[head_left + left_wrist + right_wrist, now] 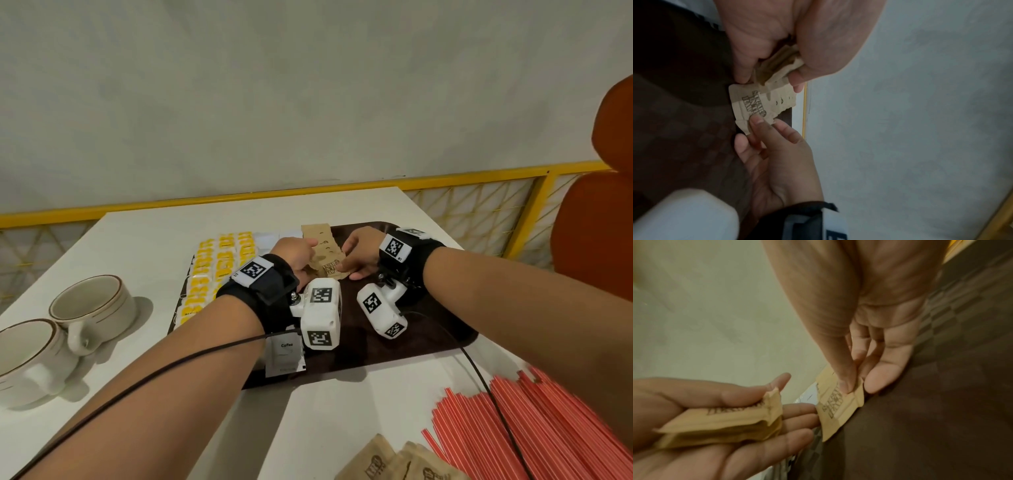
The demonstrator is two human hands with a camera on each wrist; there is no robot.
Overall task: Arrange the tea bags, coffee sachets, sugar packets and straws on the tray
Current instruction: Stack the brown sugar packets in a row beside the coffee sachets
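- Two cups point(85, 305) stand on the white surface point(144, 246) at 9 o'clock from the tray point(411, 329); red straws point(534, 428) lie at 5 o'clock.
- Left hand point(296, 255) fingers point(764, 394) curl round a stack of sugar packets point(725, 423).
- Right hand point(361, 251) fingers point(846, 379) pinch one sugar packet point(330, 267), low over the tray, at 3 o'clock from the stack.

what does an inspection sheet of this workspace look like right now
surface: white table bearing a dark brown checkered tray
job's things: yellow tea bags and a white coffee sachet on the tray; red straws and loose brown sugar packets off it
clutter: two cream ceramic cups
hands: left hand holds a stack of brown sugar packets; right hand pinches one brown sugar packet at the tray
cables: thin black wires from the wrist cameras
surroundings: grey wall, yellow railing, orange chair
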